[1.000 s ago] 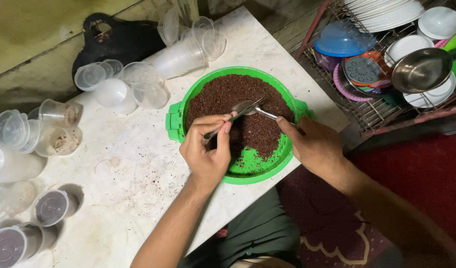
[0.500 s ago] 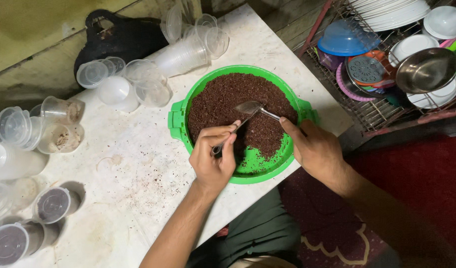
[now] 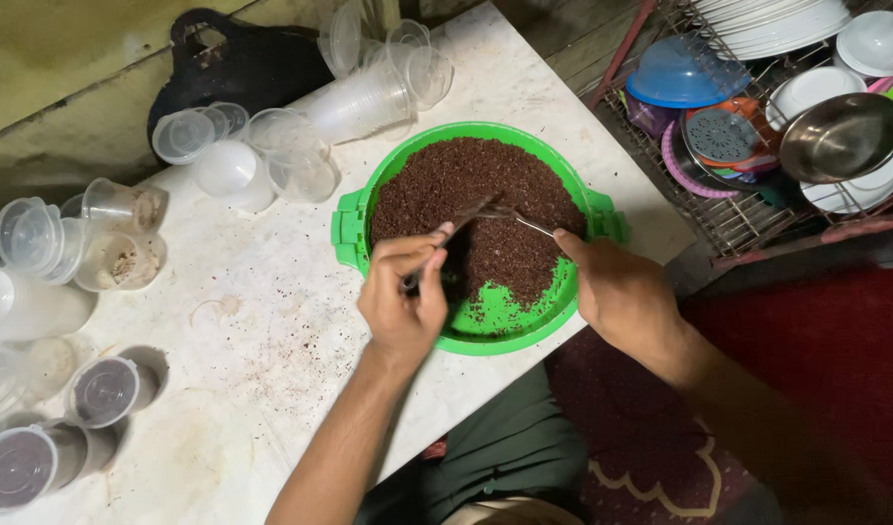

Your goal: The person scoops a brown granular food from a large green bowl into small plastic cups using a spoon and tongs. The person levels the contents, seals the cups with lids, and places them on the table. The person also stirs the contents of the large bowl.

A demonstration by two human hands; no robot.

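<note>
Overhead, from the head camera, both hands worked over a round green bowl (image 3: pixel 354 226) that sat on the pale, crumb-strewn table (image 3: pixel 271 331). Dark brown crumbly grains (image 3: pixel 466 185) filled most of the bowl, with bare green bottom showing at the near side. The left hand (image 3: pixel 402 301) was curled tight around a thin metal utensil (image 3: pixel 466 216), probably a spoon, though blur hid its head. The right hand (image 3: pixel 626 297) pinched a second metal handle (image 3: pixel 532 226) between thumb and fingers, and the two utensils met above the grains near the bowl's middle. Clear plastic cups (image 3: pixel 368 92) lay stacked beyond the bowl, and lidded filled cups (image 3: pixel 101 389) stood at the table's left edge. A wire dish rack (image 3: pixel 748 219) with bowls and plates stood to the right.
</note>
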